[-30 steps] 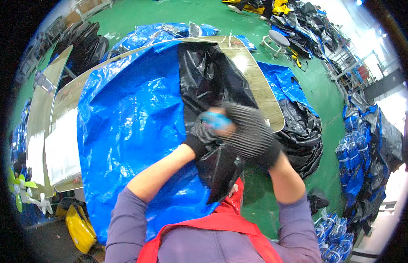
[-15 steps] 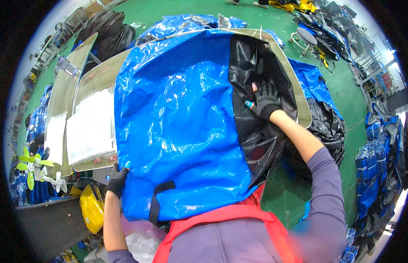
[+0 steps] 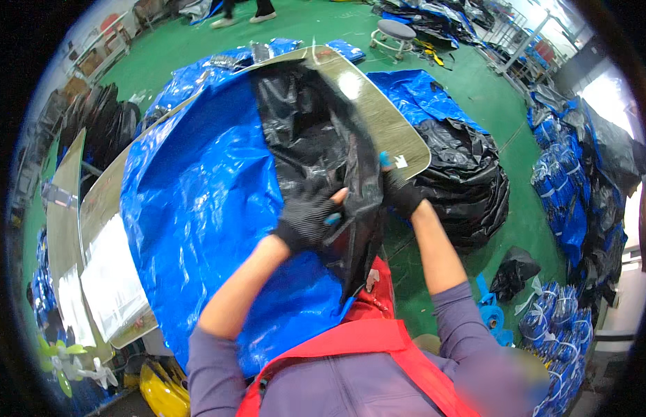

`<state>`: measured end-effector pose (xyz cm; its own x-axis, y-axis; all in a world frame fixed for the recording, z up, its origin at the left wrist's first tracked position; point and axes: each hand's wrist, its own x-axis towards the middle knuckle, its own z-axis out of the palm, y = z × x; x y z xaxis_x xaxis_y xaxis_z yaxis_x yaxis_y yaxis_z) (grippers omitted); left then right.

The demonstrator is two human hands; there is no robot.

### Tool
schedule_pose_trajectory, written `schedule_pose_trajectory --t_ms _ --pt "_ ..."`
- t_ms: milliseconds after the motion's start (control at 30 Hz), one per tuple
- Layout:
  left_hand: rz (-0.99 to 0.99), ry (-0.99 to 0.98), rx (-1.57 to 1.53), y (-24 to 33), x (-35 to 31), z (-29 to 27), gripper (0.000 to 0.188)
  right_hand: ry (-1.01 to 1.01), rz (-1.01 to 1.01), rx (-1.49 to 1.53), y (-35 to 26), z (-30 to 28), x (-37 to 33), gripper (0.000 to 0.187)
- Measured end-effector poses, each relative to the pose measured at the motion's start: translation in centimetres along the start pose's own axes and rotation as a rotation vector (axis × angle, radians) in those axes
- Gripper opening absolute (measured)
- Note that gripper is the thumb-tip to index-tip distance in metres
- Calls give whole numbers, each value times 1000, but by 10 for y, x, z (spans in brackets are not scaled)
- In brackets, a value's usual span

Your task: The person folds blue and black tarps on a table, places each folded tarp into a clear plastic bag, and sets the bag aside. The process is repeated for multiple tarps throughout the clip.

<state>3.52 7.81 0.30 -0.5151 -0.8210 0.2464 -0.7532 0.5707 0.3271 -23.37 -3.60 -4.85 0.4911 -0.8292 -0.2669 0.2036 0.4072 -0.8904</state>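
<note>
A large glossy bag of coated fabric, blue (image 3: 205, 181) with a black end panel (image 3: 302, 118), lies across the table in front of me. My left hand (image 3: 305, 221), in a dark glove with some fingertips bare or blue-wrapped, rests on the black panel, thumb and finger apart. My right hand (image 3: 403, 193), gloved alike, is at the panel's right edge. Its blue-tipped thumb or finger points up along that edge, while the other fingers are partly hidden, seemingly closed around the material. A red apron (image 3: 337, 340) touches the bag's near edge.
The olive tabletop (image 3: 385, 104) shows beyond the bag. White sheets (image 3: 111, 271) lie at left. Right of the table stands a blue and black pile (image 3: 462, 174); tied blue bundles (image 3: 559, 326) lie farther right. A round stool (image 3: 394, 31) stands beyond, and a person's shoes (image 3: 260, 17) show at the far edge.
My left hand has gone from the bag's near left corner to the black panel. My right hand has moved off the panel's middle to its right edge. The view has shifted rightward.
</note>
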Motion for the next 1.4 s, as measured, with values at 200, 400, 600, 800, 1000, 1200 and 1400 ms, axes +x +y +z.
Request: schedule_pose_trajectory --t_ms 200,400,600,800,1000,1200,1400 --pt "65 -59 3 -23 13 44 54 184 -303 -992 -15 59 -12 46" --pt "38 34 122 -49 -12 41 48 160 54 -1565 -146 50 -59 33" --pt "56 45 227 -29 -5 28 49 -76 -707 -1620 -143 155 -6 51" --pt "-892 455 600 21 -221 -89 76 -252 -285 -2139 -23 119 90 103" --pt "-1771 -60 -43 65 -479 -32 56 -314 -375 -1930 -15 81 103 107" --pt "-1765 321 -527 85 -504 -77 47 -471 -327 -2012 -47 47 87 107" --pt "-1003 342 346 43 -315 -89 56 -692 -57 -2076 -66 65 97 112"
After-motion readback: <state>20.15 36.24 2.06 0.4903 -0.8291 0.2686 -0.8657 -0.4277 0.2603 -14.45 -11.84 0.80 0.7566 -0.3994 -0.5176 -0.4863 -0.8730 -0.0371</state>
